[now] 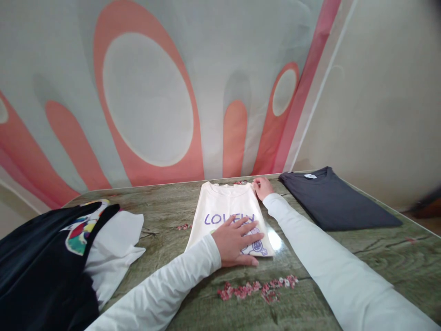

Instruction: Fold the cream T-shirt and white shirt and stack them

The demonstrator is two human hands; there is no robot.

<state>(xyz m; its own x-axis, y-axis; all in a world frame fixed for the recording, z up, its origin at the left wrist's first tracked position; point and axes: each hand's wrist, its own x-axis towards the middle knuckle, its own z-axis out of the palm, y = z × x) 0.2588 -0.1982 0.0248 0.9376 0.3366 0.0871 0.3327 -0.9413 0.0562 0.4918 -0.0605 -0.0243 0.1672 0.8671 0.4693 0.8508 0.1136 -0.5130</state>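
Note:
A folded cream T-shirt (227, 197) lies in the middle of the table, with purple "LOVELY" lettering and a purple cartoon print partly covered by my hand. My left hand (237, 241) rests flat across the print, fingers spread. At the far right shoulder of the same shirt, my right hand (262, 187) has its fingers closed on the edge by the collar. Off to the right sits a folded dark grey T-shirt (339, 202) with a white neck label, apart from both hands.
On the left is a loose heap of clothes: a black garment (37, 257) with a colourful print and a white garment (117, 243). The wood-patterned table (165, 202) carries printed pink blossoms. A pink and grey patterned backdrop (213, 69) stands right behind its far edge.

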